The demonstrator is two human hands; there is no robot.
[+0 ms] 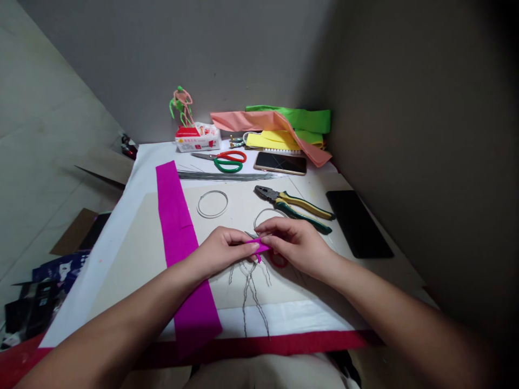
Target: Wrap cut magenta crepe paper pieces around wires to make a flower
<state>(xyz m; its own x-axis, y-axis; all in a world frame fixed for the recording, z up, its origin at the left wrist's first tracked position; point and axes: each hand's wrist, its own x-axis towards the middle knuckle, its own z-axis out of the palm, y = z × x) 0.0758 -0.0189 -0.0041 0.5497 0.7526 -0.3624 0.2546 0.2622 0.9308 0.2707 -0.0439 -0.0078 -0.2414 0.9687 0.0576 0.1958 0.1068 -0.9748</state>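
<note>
My left hand (pixel 221 251) and my right hand (pixel 295 246) meet above the board, pinching a small piece of magenta crepe paper (pixel 259 247) between their fingertips. Below the hands lies a figure of thin grey wire (pixel 248 289), its upper end hidden behind my fingers. A red loop (pixel 279 261) shows under my right hand. Just beyond that hand are a bent wire loop (pixel 267 215) and yellow-and-green-handled combination pliers (pixel 292 208). A long magenta crepe paper strip (pixel 182 243) passes under my left wrist. A coiled wire ring (pixel 212 203) rests beyond my left hand.
Red-and-green-handled scissors (pixel 221 160), a bundle of thin wires (pixel 223 175) and a smartphone (pixel 280 162) lie at the back. Behind them are crepe paper sheets (pixel 279 127), a tissue box (pixel 198 137) and a wire flower (pixel 182 105). A black tablet (pixel 359 223) lies at right, beside a grey wall.
</note>
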